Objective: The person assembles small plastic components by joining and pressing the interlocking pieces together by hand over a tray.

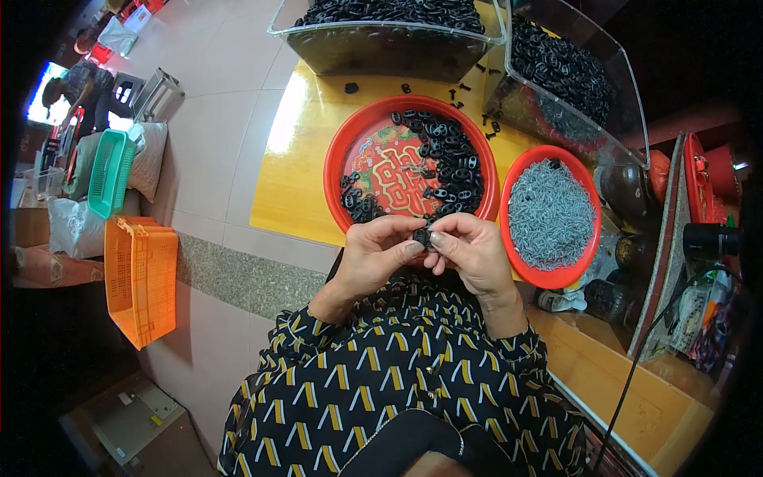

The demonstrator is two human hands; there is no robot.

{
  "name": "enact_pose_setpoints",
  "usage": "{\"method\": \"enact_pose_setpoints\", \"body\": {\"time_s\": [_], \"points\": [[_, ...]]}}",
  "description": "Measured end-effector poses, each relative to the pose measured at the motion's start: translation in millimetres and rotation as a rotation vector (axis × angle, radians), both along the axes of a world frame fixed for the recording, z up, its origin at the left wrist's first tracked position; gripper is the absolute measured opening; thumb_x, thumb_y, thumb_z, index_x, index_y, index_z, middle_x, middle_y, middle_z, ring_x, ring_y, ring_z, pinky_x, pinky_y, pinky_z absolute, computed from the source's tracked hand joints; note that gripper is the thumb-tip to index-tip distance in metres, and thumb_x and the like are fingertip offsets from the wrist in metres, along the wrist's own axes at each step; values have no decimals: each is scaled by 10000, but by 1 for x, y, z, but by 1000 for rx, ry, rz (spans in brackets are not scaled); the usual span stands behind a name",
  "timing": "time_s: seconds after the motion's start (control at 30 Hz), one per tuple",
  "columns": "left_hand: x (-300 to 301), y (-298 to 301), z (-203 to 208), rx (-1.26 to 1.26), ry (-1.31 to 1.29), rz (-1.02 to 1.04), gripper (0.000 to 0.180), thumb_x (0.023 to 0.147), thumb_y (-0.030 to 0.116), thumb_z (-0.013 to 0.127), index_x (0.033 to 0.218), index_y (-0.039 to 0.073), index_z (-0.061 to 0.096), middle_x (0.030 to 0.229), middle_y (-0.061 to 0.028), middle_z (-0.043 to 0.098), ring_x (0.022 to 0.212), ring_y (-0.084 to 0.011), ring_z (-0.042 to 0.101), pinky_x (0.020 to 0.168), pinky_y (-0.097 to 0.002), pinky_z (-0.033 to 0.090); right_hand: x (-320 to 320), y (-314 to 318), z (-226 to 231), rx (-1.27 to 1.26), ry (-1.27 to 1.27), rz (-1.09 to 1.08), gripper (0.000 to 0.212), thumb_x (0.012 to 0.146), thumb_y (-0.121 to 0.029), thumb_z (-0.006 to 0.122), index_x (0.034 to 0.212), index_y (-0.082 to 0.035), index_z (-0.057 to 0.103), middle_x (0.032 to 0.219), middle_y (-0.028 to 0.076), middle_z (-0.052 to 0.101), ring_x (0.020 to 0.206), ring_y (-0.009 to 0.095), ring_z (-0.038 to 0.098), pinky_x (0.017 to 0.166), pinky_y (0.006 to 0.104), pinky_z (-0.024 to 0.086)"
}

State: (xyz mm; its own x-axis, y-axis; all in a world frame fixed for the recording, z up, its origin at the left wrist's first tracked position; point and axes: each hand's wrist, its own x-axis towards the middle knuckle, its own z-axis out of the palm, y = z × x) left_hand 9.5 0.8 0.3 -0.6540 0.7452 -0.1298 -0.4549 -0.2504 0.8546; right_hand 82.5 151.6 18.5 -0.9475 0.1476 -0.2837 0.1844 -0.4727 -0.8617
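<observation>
Both of my hands meet at the near rim of a round red tray. Between the fingertips of my left hand is a small black plastic piece, pinched by thumb and forefinger. My right hand has its thumb and fingers closed at the same piece, from the right. Fingers partly cover it, so its exact shape is hidden. Along the tray's right side lie many black two-holed oval pieces, with a smaller heap at its left. A few silver screws rest on the tray's patterned middle.
A red dish heaped with silver screws stands at the right. Two clear bins of black parts stand behind, with loose black bits on the yellow table. Orange and green baskets and another person are left.
</observation>
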Motion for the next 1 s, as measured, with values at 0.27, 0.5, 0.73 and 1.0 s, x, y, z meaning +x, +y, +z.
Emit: {"method": "enact_pose_setpoints", "body": {"time_s": [0.27,0.5,0.73,1.0], "points": [[1,-1,-3,28,59,-5,269,789,-4,553,1052,-50,512,895,-94,589,779,-129,572,692,-243,486,0,1,-6,-35,16,44,146,790,-97,589,867,22,554,712,65,579,580,108,569,492,187,467],[5,3,1,69,165,8,246,796,-27,529,1039,-60,513,847,-85,562,735,-131,570,658,-233,478,1,-3,-13,-128,84,49,177,787,-124,598,877,9,523,736,55,566,609,109,569,519,190,475],[4,7,0,27,256,66,216,781,-48,528,996,-58,536,808,-74,556,688,-111,561,610,-216,465,-2,-2,-13,-132,118,68,172,793,-130,589,875,-1,510,731,39,551,623,105,560,531,195,476],[-1,6,5,-108,372,39,221,766,-44,544,986,-59,542,820,-67,560,698,-102,559,618,-208,462,-8,-1,-11,-151,99,87,139,801,-103,573,878,-1,518,736,41,555,630,107,561,534,199,476]]}}
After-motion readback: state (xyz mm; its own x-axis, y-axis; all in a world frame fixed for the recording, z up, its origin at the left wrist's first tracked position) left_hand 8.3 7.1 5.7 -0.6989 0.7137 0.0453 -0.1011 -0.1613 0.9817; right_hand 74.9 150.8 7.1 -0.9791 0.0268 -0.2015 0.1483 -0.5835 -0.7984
